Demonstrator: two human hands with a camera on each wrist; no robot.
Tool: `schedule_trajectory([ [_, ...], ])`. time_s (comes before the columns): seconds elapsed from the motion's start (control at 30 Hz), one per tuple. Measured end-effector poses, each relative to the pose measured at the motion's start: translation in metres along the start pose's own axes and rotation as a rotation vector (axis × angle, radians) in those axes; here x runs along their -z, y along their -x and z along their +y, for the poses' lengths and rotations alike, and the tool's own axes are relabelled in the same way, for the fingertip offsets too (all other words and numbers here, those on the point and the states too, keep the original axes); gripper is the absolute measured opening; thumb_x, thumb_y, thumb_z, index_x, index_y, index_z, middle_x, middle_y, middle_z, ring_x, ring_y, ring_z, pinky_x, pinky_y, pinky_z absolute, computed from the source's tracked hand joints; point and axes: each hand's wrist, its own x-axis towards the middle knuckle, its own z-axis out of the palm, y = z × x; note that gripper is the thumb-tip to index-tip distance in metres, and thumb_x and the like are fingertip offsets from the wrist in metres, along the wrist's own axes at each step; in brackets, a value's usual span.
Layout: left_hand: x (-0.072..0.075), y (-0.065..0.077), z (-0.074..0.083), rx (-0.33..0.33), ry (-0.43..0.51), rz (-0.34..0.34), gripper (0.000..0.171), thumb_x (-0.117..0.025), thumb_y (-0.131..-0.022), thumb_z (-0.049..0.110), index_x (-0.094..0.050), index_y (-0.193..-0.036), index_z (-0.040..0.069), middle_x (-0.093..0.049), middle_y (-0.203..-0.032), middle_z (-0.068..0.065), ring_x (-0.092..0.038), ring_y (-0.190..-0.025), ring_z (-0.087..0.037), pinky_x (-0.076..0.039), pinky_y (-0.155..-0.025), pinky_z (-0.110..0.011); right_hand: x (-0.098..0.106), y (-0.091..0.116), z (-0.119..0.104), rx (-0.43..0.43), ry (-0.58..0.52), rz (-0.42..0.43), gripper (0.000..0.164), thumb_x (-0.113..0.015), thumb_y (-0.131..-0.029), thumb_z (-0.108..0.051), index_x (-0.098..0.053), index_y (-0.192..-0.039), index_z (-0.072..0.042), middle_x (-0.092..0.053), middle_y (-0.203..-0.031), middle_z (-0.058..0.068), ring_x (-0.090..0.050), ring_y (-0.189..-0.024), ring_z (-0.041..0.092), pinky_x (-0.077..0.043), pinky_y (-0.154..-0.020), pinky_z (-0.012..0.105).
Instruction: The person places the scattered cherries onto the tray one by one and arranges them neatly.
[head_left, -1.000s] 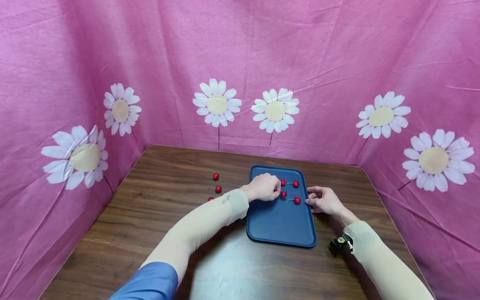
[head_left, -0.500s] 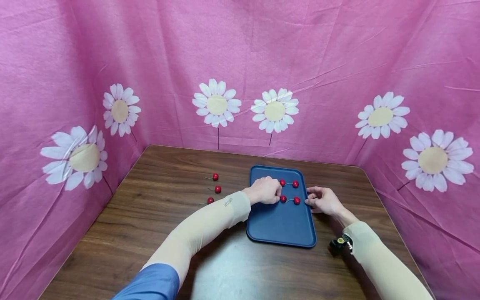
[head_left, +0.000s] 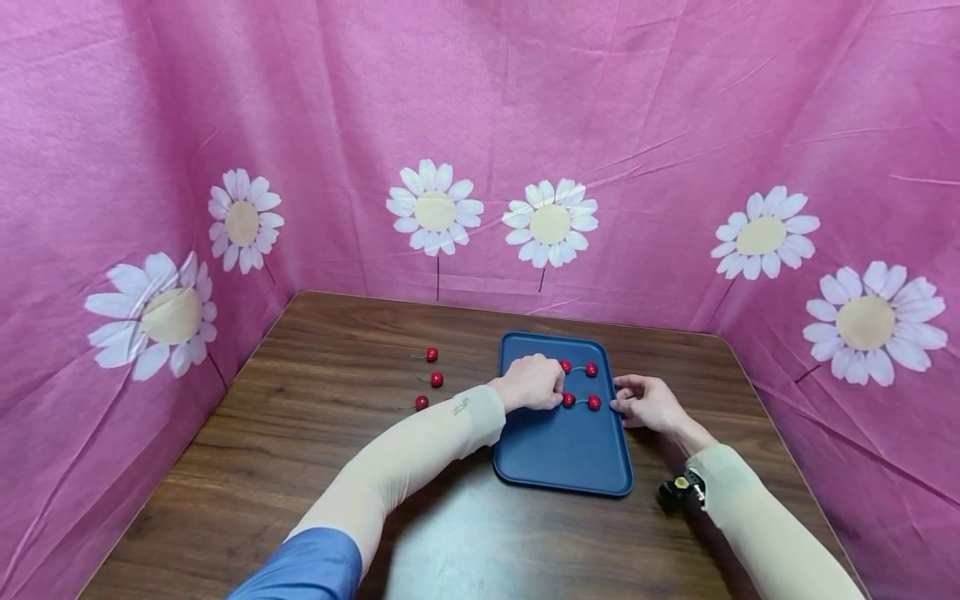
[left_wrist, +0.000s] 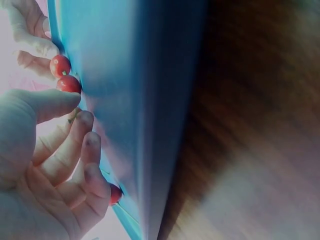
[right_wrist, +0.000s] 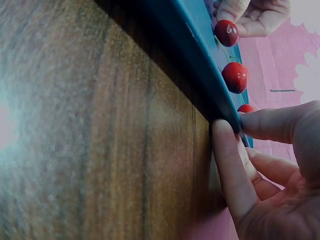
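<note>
My left hand point(head_left: 534, 382) is over the blue tray point(head_left: 562, 454). In the left wrist view its thumb and index finger pinch the stem of a red cherry point(left_wrist: 69, 84). That cherry point(head_left: 568, 400) sits beside another cherry point(head_left: 594, 402) on the tray. Two further cherries lie behind them: one point(head_left: 592, 369) with its stem showing, and one point(head_left: 566, 366) partly covered by my left hand. At the tray's right side, my right hand point(head_left: 651, 404) grips the rim between thumb and fingers, as the right wrist view shows.
Left of the tray, three stemmed cherries lie in a column on the brown wooden table point(head_left: 300, 467): a back one point(head_left: 431, 354), a middle one point(head_left: 437, 379) and a front one point(head_left: 422, 402). A pink flowered curtain point(head_left: 480, 100) encloses the table's back and sides.
My left hand has drawn its cherry a short way toward the front of the tray, level with the right-hand one. My right hand has stayed at the rim.
</note>
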Motion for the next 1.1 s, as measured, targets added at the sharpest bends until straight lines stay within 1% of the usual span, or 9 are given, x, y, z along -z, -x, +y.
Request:
schedule_trajectory([
  [0.13, 0.000, 0.001, -0.001, 0.008, 0.009, -0.001, 0.019, -0.077, -0.107, 0.031, -0.079, -0.090, 0.022, -0.070, -0.084, 0.007, -0.063, -0.078, -0.011, -0.050, -0.065, -0.023, -0.001, 0.001, -0.001, 0.010, 0.000, -0.003, 0.059, -0.071, -0.105, -0.002, -0.048, -0.156, 0.017, -0.067, -0.100, 0.004, -0.069, -0.086, 0.008, -0.070, -0.075, 0.035],
  [0.3, 0.000, 0.002, -0.004, 0.009, -0.003, 0.002, 0.018, -0.077, -0.106, 0.031, -0.079, -0.091, 0.021, -0.071, -0.085, 0.006, -0.063, -0.078, -0.011, -0.049, -0.066, -0.024, -0.002, 0.002, -0.002, 0.012, -0.019, -0.007, 0.059, -0.071, -0.105, -0.001, -0.047, -0.156, 0.018, -0.067, -0.099, 0.003, -0.069, -0.085, 0.006, -0.070, -0.074, 0.034],
  [0.43, 0.001, 0.004, -0.007, 0.004, -0.019, 0.006, 0.012, -0.076, -0.105, 0.031, -0.079, -0.100, 0.021, -0.072, -0.090, 0.007, -0.063, -0.082, -0.011, -0.049, -0.070, -0.025, -0.002, 0.002, -0.002, 0.009, -0.019, -0.006, 0.059, -0.070, -0.105, 0.000, -0.047, -0.156, 0.018, -0.067, -0.099, 0.003, -0.069, -0.085, 0.005, -0.069, -0.074, 0.033],
  [0.53, 0.004, 0.006, -0.010, -0.006, -0.024, 0.010, 0.010, -0.075, -0.106, 0.029, -0.080, -0.107, 0.020, -0.075, -0.097, 0.006, -0.065, -0.085, -0.011, -0.053, -0.074, -0.027, -0.003, 0.003, -0.002, 0.010, -0.014, -0.005, 0.059, -0.069, -0.105, 0.001, -0.047, -0.156, 0.018, -0.066, -0.099, 0.003, -0.069, -0.085, 0.004, -0.070, -0.075, 0.033],
  [0.67, 0.010, 0.011, -0.015, -0.034, 0.000, 0.016, 0.015, -0.073, -0.107, 0.027, -0.082, -0.117, 0.019, -0.081, -0.108, 0.004, -0.067, -0.091, -0.009, -0.059, -0.084, -0.029, -0.003, 0.003, -0.002, 0.014, -0.011, -0.005, 0.058, -0.068, -0.105, 0.001, -0.047, -0.156, 0.019, -0.067, -0.099, 0.004, -0.069, -0.086, 0.004, -0.070, -0.075, 0.033],
  [0.77, 0.016, 0.015, -0.020, -0.067, 0.029, 0.020, 0.020, -0.072, -0.108, 0.028, -0.082, -0.123, 0.019, -0.083, -0.114, 0.003, -0.069, -0.094, -0.008, -0.060, -0.088, -0.028, -0.003, 0.002, -0.002, 0.014, -0.012, -0.004, 0.058, -0.068, -0.105, 0.002, -0.047, -0.156, 0.019, -0.067, -0.099, 0.003, -0.070, -0.086, 0.004, -0.070, -0.075, 0.033],
  [0.87, 0.023, 0.019, -0.027, -0.098, 0.066, 0.027, 0.023, -0.071, -0.109, 0.028, -0.081, -0.127, 0.017, -0.084, -0.115, 0.003, -0.070, -0.095, -0.008, -0.061, -0.091, -0.027, -0.003, 0.002, -0.002, 0.016, -0.007, -0.007, 0.058, -0.068, -0.105, 0.002, -0.047, -0.156, 0.019, -0.067, -0.098, 0.004, -0.070, -0.086, 0.004, -0.070, -0.075, 0.033],
  [1.0, 0.036, 0.029, -0.037, -0.132, 0.120, 0.042, 0.027, -0.070, -0.110, 0.027, -0.080, -0.130, 0.013, -0.084, -0.116, 0.000, -0.073, -0.100, -0.011, -0.062, -0.095, -0.031, -0.003, 0.002, -0.003, 0.016, -0.001, -0.006, 0.058, -0.068, -0.105, 0.001, -0.047, -0.156, 0.019, -0.067, -0.099, 0.004, -0.069, -0.086, 0.004, -0.070, -0.074, 0.034],
  [1.1, 0.043, 0.039, -0.045, -0.142, 0.145, 0.053, 0.029, -0.069, -0.111, 0.027, -0.079, -0.132, 0.011, -0.084, -0.118, -0.002, -0.074, -0.104, -0.014, -0.062, -0.099, -0.034, -0.003, 0.002, -0.004, 0.013, 0.000, -0.005, 0.058, -0.069, -0.105, 0.001, -0.047, -0.156, 0.019, -0.067, -0.099, 0.004, -0.069, -0.085, 0.004, -0.070, -0.074, 0.034],
])
